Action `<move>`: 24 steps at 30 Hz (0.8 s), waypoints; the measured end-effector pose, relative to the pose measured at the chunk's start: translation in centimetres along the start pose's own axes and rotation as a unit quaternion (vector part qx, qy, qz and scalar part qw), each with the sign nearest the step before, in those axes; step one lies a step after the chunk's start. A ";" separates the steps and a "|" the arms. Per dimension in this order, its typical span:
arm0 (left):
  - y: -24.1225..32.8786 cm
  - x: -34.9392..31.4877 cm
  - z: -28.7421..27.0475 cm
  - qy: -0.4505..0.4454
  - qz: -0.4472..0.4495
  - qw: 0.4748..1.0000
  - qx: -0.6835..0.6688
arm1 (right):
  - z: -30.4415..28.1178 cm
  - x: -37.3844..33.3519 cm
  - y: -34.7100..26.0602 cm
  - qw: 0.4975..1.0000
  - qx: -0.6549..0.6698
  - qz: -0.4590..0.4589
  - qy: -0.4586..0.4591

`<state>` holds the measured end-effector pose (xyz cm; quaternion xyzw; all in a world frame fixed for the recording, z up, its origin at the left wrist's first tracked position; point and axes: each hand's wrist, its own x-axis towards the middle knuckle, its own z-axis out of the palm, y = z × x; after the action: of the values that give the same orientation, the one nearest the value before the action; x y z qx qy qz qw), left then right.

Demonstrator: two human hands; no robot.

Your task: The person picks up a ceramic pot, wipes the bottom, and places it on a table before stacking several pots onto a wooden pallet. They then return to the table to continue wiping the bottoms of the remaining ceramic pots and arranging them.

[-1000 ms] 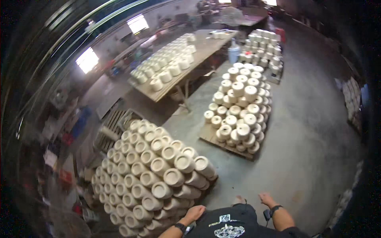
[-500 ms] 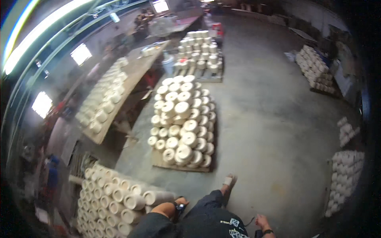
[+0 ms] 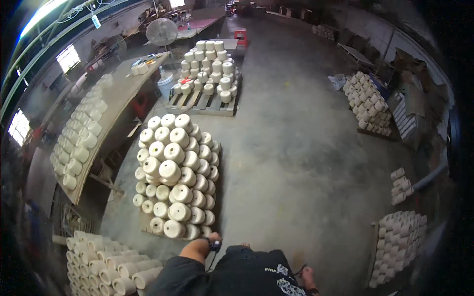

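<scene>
My left hand (image 3: 215, 238) is low in front of me, near the close corner of a tall stack of cream-white, rounded jar-like pieces (image 3: 180, 212). It looks apart from them. A small dark device and a black cord are at that wrist, and the fingers are too small and covered to read. At my right side hangs my right hand (image 3: 307, 277), its fingers curled in, with a dark band at the wrist. A thin dark cord (image 3: 299, 270) shows beside it. Nothing can be made out inside the curled fingers.
Pale open-ended cylinders (image 3: 109, 275) are piled at lower left. A long table (image 3: 118, 106) carries rows of white pieces. Ahead are a loaded pallet (image 3: 205, 106), a bucket (image 3: 165, 88), a red stool (image 3: 241, 36) and a fan (image 3: 162, 32). More stacks (image 3: 397, 249) line the right.
The view has swung right and steadied, so the stacks sit further left. The central stack is closer. My left arm has swung forward, and my right hand shows slightly further left.
</scene>
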<state>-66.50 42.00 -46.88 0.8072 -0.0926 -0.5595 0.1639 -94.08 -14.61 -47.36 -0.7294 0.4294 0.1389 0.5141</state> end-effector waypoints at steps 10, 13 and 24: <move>17.4 6.3 -17.4 0.243 -0.020 0.930 -0.274 | -8.5 20.0 -9.9 0.828 -0.461 -0.118 -0.297; 15.8 6.9 -18.4 0.234 -0.025 0.931 -0.278 | -9.6 31.5 -18.4 0.710 -0.544 -0.263 -0.361; 9.3 9.1 -22.3 0.141 -0.239 0.892 -0.357 | 5.2 49.7 -60.9 0.986 -0.088 -0.076 -0.123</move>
<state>-42.18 33.97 -44.25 0.7623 0.3334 -0.4573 0.3140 -16.60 -27.86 -43.19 -0.7797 0.2922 0.2248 0.5061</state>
